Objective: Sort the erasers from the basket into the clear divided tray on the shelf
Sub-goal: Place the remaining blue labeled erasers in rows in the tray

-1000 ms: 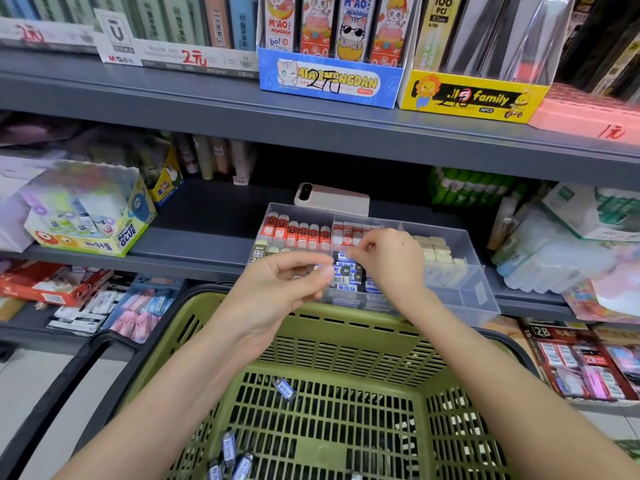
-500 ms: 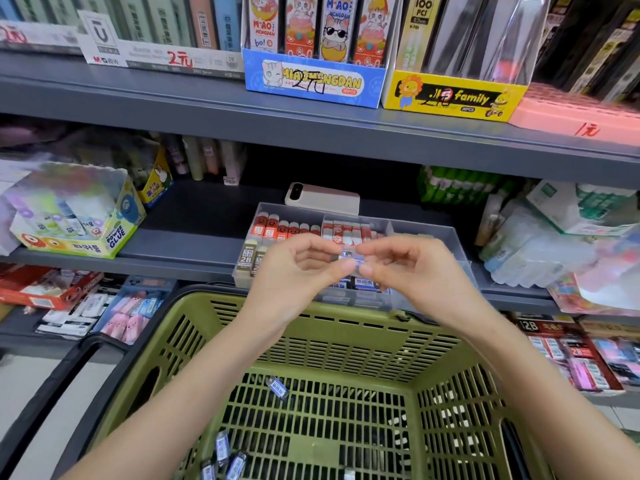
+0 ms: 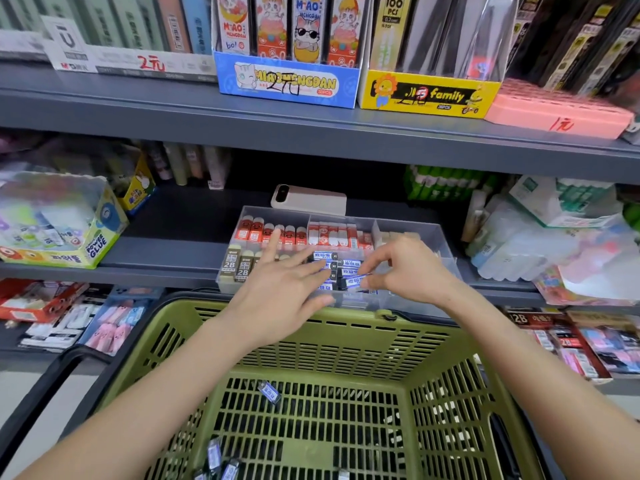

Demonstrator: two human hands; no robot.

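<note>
The clear divided tray (image 3: 438, 237) stands on the middle shelf, holding rows of red, brown 2B and blue-and-white erasers. My right hand (image 3: 405, 268) pinches a blue-and-white eraser (image 3: 354, 282) over the tray's front middle compartment. My left hand (image 3: 282, 282) hovers flat beside it with straight, spread fingers, its tips over the blue erasers (image 3: 325, 256), holding nothing. The green basket (image 3: 346, 327) sits below the shelf edge. One blue eraser (image 3: 269, 392) lies on its floor and several more (image 3: 218, 459) lie at its near side.
A phone (image 3: 308, 199) lies flat behind the tray. A glue box (image 3: 62, 230) stands at left on the same shelf, wrapped packs (image 3: 540, 244) at right. The upper shelf edge (image 3: 311, 133) overhangs. The basket's black handle (image 3: 52, 382) hangs at left.
Both hands met above the tray, and the blue eraser passed from my left fingers to my right. My left hand has opened flat; my right has lowered with the eraser toward the compartment.
</note>
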